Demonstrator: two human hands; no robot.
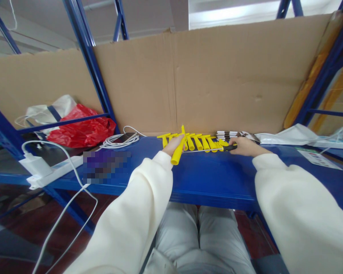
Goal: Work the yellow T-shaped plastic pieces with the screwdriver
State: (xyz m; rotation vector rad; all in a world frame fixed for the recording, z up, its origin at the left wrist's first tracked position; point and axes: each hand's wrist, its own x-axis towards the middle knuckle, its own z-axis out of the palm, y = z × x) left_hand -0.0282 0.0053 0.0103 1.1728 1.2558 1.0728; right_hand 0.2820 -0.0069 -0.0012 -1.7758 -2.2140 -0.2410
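My left hand (173, 144) is closed around a yellow plastic T-shaped handle (179, 149), held upright and tilted over the blue shelf (211, 175). My right hand (243, 146) grips a black tool handle (230, 147) lying at the right end of a row of several yellow handles (201, 142). The row lies on the shelf against the cardboard backing (217, 83). A small stack of flat printed cards (227, 134) sits just behind my right hand. Both arms wear cream sleeves.
A phone (125, 137) and coiled white cable (114, 142) lie at the left of the shelf. A white power strip with charger (42, 167) sits further left, beside red (82, 127) and white bags. White plastic packaging (291, 134) lies at the right. Blue rack posts (94, 72) frame the shelf.
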